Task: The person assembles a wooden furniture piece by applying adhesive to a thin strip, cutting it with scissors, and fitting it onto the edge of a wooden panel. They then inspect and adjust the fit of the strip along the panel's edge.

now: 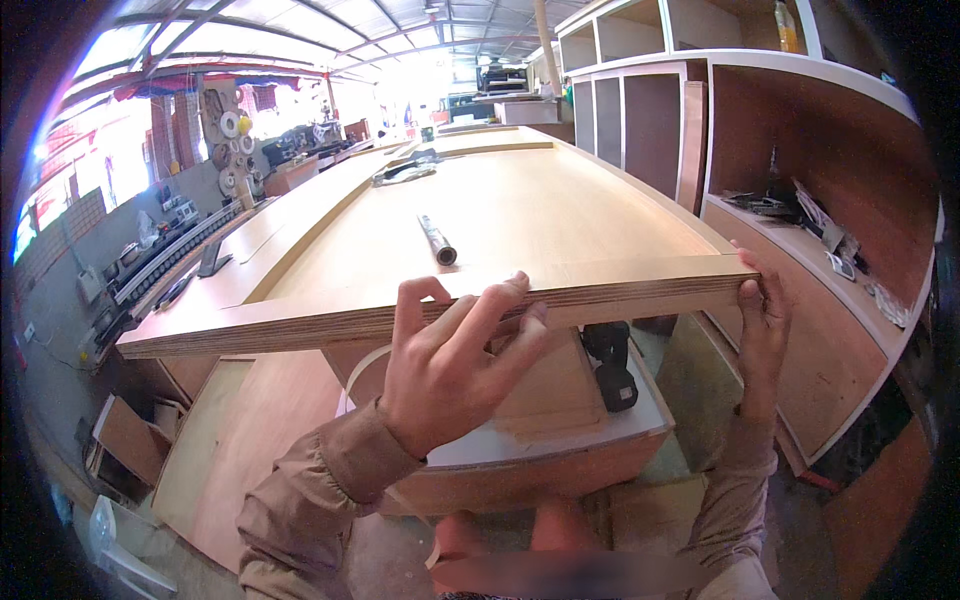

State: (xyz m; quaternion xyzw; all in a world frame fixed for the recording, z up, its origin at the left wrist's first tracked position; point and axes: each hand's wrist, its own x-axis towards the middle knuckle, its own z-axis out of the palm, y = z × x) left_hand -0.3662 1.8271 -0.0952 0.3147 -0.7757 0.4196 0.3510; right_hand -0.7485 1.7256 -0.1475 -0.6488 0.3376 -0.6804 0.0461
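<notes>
The left hand (450, 365) rose from a tan sleeve, its back toward the camera, with the fingers (500, 310) spread and pressed flat against the layered front edge of the large pale-brown plywood panel (520, 215); it was open against the wood, not closed round it. The right hand (762, 330) reached up at the panel's near right corner and gripped that corner, thumb side on the edge, fingertips curled over the top.

The panel lay flat on a workbench, stretching away from the person. On its top lay a slim dark metal tube (437, 241), well apart from both hands. Below the edge, between the forearms, a black power tool (613, 365) sat on a lower brown board (560, 450). At the right stood a white-edged brown shelf unit (800, 150) holding scattered small items.
</notes>
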